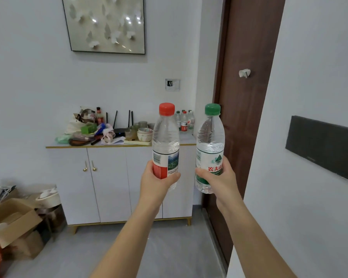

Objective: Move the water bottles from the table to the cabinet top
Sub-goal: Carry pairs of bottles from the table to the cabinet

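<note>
The red-capped bottle (166,141) and green-capped bottle (210,146) are held upright in the air, the fingers (174,175) of the left hand (157,184) and right hand (219,182) wrapped round their labels. At twelve o'clock the cabinet top (186,138) has little free room; setting down carelessly could topple the bottles (184,121) standing there.

Pale walls (28,87) enclose the room. A framed picture (106,25) of white leaves hangs above a white cabinet (109,181) with gold knobs and legs, which stands against the back wall on a grey floor (169,247). A dark brown door (247,47) stands to its right, and open cardboard boxes (12,221) sit at lower left.
</note>
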`<action>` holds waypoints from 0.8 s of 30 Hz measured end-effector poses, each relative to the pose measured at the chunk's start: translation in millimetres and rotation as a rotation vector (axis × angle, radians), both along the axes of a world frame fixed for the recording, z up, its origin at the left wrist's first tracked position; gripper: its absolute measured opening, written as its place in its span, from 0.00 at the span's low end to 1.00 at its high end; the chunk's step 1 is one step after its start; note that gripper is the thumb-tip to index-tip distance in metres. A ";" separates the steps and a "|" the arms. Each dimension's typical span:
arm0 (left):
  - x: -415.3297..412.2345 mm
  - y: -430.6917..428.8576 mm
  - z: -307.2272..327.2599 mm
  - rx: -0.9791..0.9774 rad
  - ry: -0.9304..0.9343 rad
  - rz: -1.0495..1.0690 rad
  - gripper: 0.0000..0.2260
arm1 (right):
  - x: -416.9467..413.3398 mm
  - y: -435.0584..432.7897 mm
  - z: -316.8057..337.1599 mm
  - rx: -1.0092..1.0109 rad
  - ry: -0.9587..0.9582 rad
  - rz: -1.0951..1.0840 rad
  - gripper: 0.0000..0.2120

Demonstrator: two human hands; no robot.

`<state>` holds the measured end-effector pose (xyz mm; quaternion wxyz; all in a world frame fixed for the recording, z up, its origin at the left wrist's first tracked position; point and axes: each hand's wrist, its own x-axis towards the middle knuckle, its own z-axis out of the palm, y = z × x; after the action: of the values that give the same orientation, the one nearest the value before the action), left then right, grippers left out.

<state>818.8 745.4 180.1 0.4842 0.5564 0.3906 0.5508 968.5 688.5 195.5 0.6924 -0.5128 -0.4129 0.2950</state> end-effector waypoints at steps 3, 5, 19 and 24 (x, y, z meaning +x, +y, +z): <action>10.3 61.3 5.2 0.009 0.003 -0.012 0.25 | 9.0 56.1 5.0 0.001 -0.015 -0.009 0.25; 16.7 96.4 7.7 0.018 0.006 -0.023 0.25 | 14.9 87.8 4.2 -0.001 -0.015 -0.012 0.23; 73.7 270.0 -11.0 -0.003 0.048 -0.018 0.27 | 76.4 272.8 -22.5 -0.008 0.049 -0.019 0.26; 115.7 341.7 -20.7 0.016 0.038 0.000 0.29 | 121.3 348.5 -28.3 0.021 0.053 -0.006 0.24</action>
<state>934.5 1087.1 159.5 0.4723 0.5706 0.3952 0.5432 1089.8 1037.0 167.1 0.7091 -0.4990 -0.3961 0.3022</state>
